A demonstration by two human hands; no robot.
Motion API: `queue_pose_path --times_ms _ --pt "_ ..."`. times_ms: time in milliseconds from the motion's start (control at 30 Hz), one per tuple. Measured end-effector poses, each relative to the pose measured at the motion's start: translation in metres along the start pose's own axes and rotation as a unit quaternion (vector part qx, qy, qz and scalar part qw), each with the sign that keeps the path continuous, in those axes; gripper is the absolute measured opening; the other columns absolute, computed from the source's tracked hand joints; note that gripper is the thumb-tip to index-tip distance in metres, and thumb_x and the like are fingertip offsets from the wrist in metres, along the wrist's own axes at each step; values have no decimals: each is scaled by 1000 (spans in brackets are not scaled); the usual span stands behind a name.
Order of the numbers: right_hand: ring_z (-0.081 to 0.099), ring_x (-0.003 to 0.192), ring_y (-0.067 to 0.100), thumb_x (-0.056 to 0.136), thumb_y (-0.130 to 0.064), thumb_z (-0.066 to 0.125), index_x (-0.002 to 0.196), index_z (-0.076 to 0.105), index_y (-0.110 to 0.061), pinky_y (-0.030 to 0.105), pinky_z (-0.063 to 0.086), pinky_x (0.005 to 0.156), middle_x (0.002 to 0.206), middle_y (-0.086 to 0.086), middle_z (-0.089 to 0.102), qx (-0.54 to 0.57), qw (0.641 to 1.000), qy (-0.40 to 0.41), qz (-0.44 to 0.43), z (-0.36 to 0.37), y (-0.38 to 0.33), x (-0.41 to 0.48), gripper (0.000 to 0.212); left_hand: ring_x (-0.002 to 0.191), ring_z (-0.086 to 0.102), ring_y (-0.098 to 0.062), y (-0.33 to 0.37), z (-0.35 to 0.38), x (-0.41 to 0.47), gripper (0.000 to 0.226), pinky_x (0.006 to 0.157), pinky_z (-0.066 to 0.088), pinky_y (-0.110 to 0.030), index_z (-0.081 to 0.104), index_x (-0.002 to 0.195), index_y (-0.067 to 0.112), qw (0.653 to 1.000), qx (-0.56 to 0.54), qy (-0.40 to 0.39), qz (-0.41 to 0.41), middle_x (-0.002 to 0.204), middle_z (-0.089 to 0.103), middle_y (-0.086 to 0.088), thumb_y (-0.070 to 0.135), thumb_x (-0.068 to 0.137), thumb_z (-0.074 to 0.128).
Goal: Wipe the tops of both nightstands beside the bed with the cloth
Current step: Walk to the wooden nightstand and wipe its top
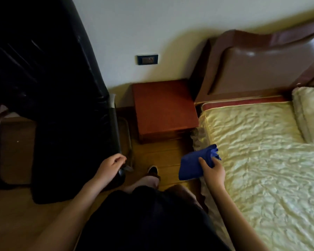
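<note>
Right hand grip: fingers closed on blue cloth | left hand: loosely curled, holds nothing | nightstand stands past the cloth, touching the bed | right hand nearer | top not wiped yet

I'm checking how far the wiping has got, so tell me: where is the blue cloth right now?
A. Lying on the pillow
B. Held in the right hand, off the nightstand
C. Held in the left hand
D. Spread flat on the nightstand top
B: the right hand holds the blue cloth beside the bed edge, short of the nightstand, whose top is bare; the left hand holds no cloth.
</note>
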State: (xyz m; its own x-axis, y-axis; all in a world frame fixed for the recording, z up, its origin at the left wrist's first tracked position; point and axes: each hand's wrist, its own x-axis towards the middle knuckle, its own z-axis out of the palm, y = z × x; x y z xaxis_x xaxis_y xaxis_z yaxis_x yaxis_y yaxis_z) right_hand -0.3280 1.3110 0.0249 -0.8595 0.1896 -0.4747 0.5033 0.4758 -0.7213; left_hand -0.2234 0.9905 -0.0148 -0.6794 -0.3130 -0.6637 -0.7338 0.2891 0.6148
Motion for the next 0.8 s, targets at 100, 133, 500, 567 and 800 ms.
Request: queue_pose_path --times_ms 100,133,500,567,800 --pt "54 66 4 91 -25 62 81 60 -19 15 36 54 72 -5 62 -63 997 -2 -36 9 -34 54 13 108 57 -14 47 4 42 25 86 43 -26 63 112 24 1000 12 -2 25 114 61 5 36 99 45" --pt "53 65 1 92 -25 61 85 61 -18 12 35 52 72 -6 61 -77 996 -5 -48 13 -43 73 9 113 56 -15 58 7 58 29 87 42 -25 60 120 23 999 17 13 38 121 58 4 36 99 45" --pt "62 68 21 90 -24 65 86 66 -8 36 49 64 83 17 69 15 992 -97 -80 150 -57 291 16 142 33 -23 63 85 284 59 113 28 -37 26 151 19 982 0 187 -9 155 32 -7 35 99 46" --pt "67 71 9 90 -26 65 89 69 -15 24 53 60 83 6 71 60 990 -110 -60 170 -44 320 12 141 33 -25 48 98 323 63 112 30 -38 23 153 19 976 -29 213 -38 156 27 -9 37 98 47" --pt "58 111 35 89 -28 66 121 56 -5 32 44 83 115 14 62 -141 989 -30 -27 195 62 387 41 136 37 -29 1 130 406 65 103 38 -33 20 151 23 970 31 242 -22 150 25 -10 41 96 49"
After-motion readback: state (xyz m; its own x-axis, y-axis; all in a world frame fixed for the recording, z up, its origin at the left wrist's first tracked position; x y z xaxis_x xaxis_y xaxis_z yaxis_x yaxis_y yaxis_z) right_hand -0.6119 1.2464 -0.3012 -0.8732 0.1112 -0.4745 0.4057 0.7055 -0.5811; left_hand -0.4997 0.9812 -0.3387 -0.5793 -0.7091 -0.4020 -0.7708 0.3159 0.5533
